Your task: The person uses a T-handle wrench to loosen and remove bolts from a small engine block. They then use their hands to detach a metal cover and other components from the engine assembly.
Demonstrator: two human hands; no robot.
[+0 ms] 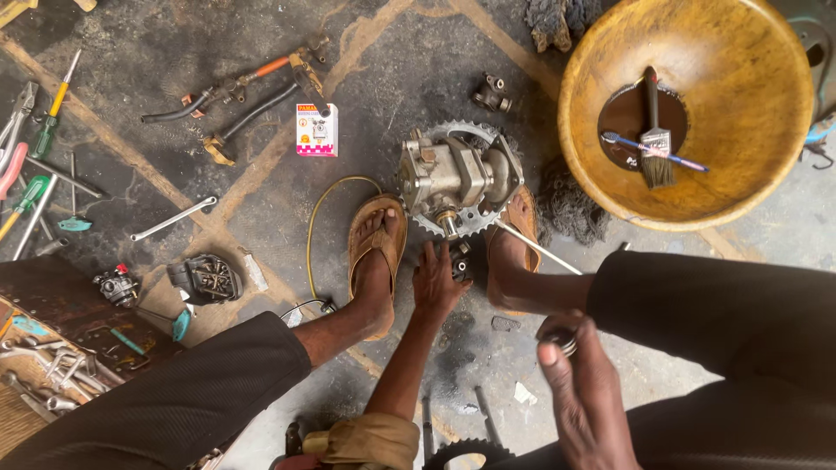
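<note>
A stained concrete floor fills the frame, crossed by pale diagonal lines and strewn with tools. At centre stands a metal housing bolted to a toothed sprocket, braced between two sandalled feet, the left foot and the right foot. A thin rod runs out from the sprocket toward the lower right.

The left hand reaches down at lower centre, fingers spread and pressed to the floor, touching a small dark part just under the sprocket; it is not closed on it. The right hand, near the bottom of the frame, is curled around a small round metal piece; most of that piece is hidden by the fingers, so its kind cannot be told.

At upper right a yellow basin holds dark liquid, a paintbrush and a toothbrush. A wrench lies at left centre, screwdrivers at upper left, a small box above the left foot.

By the look of it, the work is at the stage of handling small parts at the base of the assembly. The next move would call for a firm pinch on the dark part while the feet keep the housing steady.
</note>
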